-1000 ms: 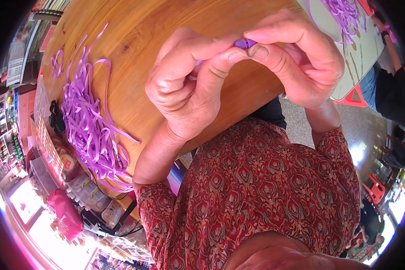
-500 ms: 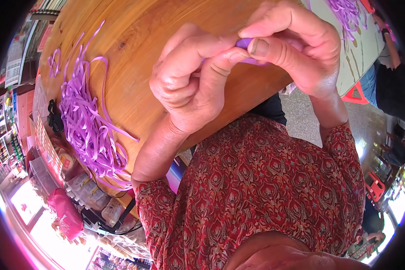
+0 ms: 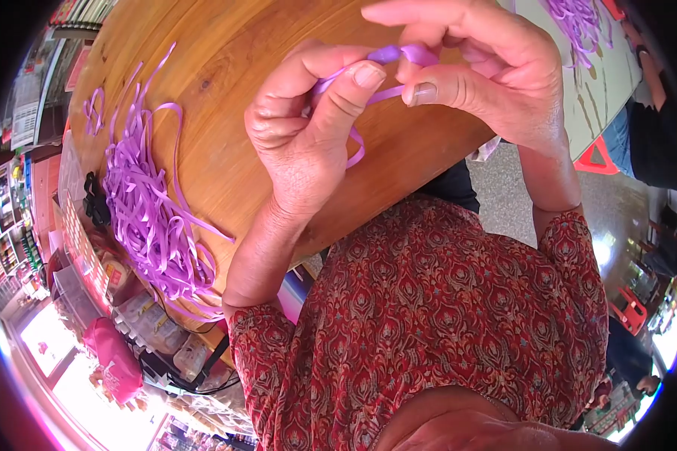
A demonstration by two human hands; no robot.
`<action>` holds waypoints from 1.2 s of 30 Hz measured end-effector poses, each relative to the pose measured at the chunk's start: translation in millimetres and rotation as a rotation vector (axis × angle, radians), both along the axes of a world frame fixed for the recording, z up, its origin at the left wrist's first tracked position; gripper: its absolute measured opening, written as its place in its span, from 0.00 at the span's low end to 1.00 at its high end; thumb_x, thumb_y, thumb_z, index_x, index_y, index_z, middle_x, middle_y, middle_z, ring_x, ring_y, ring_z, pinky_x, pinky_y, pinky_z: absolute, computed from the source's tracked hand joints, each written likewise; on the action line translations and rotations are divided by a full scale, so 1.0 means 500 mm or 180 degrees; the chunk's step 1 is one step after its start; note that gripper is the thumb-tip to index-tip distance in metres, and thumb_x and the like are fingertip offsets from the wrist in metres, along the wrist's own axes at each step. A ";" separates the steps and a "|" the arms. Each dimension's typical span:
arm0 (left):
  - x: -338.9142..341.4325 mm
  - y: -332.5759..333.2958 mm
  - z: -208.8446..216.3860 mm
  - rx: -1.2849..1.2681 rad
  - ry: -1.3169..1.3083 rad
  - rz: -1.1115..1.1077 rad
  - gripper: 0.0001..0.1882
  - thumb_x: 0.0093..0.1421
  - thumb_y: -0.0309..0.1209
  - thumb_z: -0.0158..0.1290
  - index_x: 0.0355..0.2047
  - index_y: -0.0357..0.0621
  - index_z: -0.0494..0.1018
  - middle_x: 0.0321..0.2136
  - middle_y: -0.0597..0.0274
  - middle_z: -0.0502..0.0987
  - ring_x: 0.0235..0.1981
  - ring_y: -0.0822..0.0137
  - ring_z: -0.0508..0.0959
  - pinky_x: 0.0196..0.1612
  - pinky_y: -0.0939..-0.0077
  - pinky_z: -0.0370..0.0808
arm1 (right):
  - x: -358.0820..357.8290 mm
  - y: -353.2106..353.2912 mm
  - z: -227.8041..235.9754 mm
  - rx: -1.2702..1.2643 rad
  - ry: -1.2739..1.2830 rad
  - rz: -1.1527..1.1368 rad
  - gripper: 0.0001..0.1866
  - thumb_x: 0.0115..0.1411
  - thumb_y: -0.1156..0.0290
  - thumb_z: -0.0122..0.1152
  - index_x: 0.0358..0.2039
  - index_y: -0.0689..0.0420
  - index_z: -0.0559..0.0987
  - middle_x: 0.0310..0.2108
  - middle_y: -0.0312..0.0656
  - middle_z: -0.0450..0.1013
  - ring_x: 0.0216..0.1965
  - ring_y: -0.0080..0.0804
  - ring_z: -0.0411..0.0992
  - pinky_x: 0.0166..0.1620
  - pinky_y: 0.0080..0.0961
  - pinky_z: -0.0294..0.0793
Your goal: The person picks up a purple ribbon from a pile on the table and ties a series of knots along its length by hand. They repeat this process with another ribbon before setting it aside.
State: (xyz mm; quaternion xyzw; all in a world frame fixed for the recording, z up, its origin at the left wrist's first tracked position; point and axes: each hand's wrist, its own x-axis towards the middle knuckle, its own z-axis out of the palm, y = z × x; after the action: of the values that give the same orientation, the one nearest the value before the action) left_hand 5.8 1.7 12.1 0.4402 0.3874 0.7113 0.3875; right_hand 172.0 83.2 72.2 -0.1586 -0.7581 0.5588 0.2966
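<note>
My left hand (image 3: pixel 308 113) pinches a narrow purple ribbon (image 3: pixel 384 54) between thumb and forefinger, above the wooden table. Part of the ribbon is twisted or folded beside these fingertips, and a loose loop hangs below the hand. On the other side, my right hand (image 3: pixel 489 75) has its forefinger stretched out and its thumb apart from it. A wider fold of the ribbon lies against its fingers, and a strand runs behind its thumb. Whether the curled fingers grip any of it is hidden. A heap of purple ribbons (image 3: pixel 154 218) lies on the table at left.
Beside the heap, a small ribbon loop (image 3: pixel 93 111) rests on the wooden table (image 3: pixel 226 98). Packed goods and a pink bag (image 3: pixel 113 359) stand at lower left. A pale table (image 3: pixel 602 90) at upper right bears more purple ribbons (image 3: pixel 579 28), with another person's arm (image 3: pixel 652 75) near it.
My hands have moved apart from a shared pinch on the ribbon. The right forefinger has lifted and straightened, and more ribbon shows between and below the hands.
</note>
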 end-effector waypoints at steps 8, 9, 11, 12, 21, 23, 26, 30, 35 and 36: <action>-0.002 0.003 0.011 -0.0438 -0.0845 -0.0506 0.06 0.60 0.26 0.53 0.35 0.36 0.76 0.26 0.66 0.77 0.17 0.84 0.62 0.19 0.89 0.59 | -0.019 0.067 -0.082 0.0780 0.2369 0.1141 0.14 0.56 0.84 0.58 0.44 0.64 0.77 0.36 0.43 0.73 0.37 0.28 0.73 0.39 0.16 0.71; -0.007 0.000 0.010 -0.0444 -0.0838 -0.0471 0.06 0.60 0.26 0.53 0.35 0.36 0.76 0.26 0.66 0.77 0.17 0.84 0.62 0.19 0.89 0.59 | -0.003 0.029 -0.034 0.0410 0.0918 0.0219 0.14 0.55 0.84 0.59 0.43 0.64 0.77 0.36 0.43 0.73 0.37 0.29 0.73 0.39 0.17 0.71; -0.003 0.001 0.016 -0.0710 -0.1019 -0.0546 0.07 0.61 0.29 0.53 0.35 0.37 0.76 0.22 0.68 0.75 0.16 0.84 0.59 0.18 0.88 0.55 | -0.004 0.032 -0.035 0.0064 -0.0558 -0.0742 0.14 0.55 0.84 0.59 0.43 0.63 0.77 0.36 0.43 0.73 0.37 0.29 0.73 0.38 0.17 0.71; 0.000 0.004 0.014 -0.0698 -0.1022 -0.0586 0.07 0.61 0.29 0.53 0.35 0.37 0.76 0.22 0.68 0.75 0.16 0.84 0.59 0.18 0.88 0.55 | -0.029 0.082 -0.091 0.1118 0.1083 -0.0219 0.14 0.54 0.83 0.60 0.43 0.63 0.78 0.36 0.44 0.73 0.36 0.31 0.73 0.38 0.19 0.71; -0.001 0.011 0.017 -0.0899 -0.0848 -0.0472 0.07 0.61 0.31 0.54 0.34 0.39 0.77 0.18 0.74 0.69 0.17 0.84 0.60 0.19 0.89 0.56 | -0.016 0.022 -0.046 0.2716 -0.0500 -0.0814 0.18 0.49 0.77 0.67 0.43 0.61 0.78 0.34 0.39 0.73 0.36 0.29 0.72 0.39 0.24 0.71; 0.004 0.016 0.012 -0.0811 -0.0241 -0.0311 0.07 0.62 0.29 0.53 0.36 0.39 0.77 0.20 0.74 0.71 0.20 0.83 0.64 0.23 0.90 0.60 | -0.015 0.043 -0.089 0.3022 0.0253 -0.1101 0.11 0.49 0.79 0.67 0.35 0.61 0.80 0.28 0.40 0.74 0.27 0.24 0.71 0.29 0.18 0.70; -0.007 0.010 0.012 -0.0972 0.0533 -0.0072 0.08 0.62 0.26 0.52 0.38 0.35 0.76 0.28 0.69 0.73 0.28 0.79 0.68 0.32 0.87 0.65 | -0.011 0.041 -0.090 0.2414 0.0342 -0.1036 0.12 0.48 0.78 0.68 0.35 0.59 0.81 0.28 0.39 0.74 0.29 0.29 0.73 0.31 0.22 0.71; -0.030 0.013 0.000 -0.0722 0.1416 -0.0047 0.11 0.58 0.25 0.55 0.42 0.35 0.73 0.37 0.62 0.72 0.36 0.73 0.70 0.40 0.79 0.68 | 0.043 0.057 -0.071 0.1128 0.0548 -0.0617 0.10 0.51 0.79 0.66 0.36 0.61 0.80 0.31 0.40 0.75 0.33 0.29 0.74 0.35 0.20 0.73; -0.038 0.035 -0.015 -0.0017 0.2538 0.0493 0.16 0.55 0.22 0.57 0.45 0.38 0.72 0.37 0.62 0.69 0.36 0.72 0.69 0.42 0.77 0.68 | 0.148 0.081 -0.041 0.0375 0.0730 -0.1002 0.11 0.55 0.83 0.61 0.40 0.64 0.78 0.35 0.40 0.74 0.37 0.24 0.73 0.40 0.17 0.74; -0.050 0.041 -0.038 -0.0299 0.2091 0.0492 0.16 0.55 0.22 0.57 0.45 0.37 0.72 0.37 0.62 0.69 0.36 0.72 0.69 0.42 0.78 0.68 | 0.173 0.087 -0.030 0.0433 0.0740 -0.1260 0.11 0.55 0.83 0.60 0.40 0.64 0.78 0.35 0.39 0.74 0.37 0.24 0.73 0.40 0.17 0.74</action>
State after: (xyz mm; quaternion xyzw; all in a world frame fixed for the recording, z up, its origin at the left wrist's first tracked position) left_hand -19.4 22.0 -7.1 0.5969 0.5561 0.5401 0.2069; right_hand 258.4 126.8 57.2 -0.2184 -0.7089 0.4519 0.4956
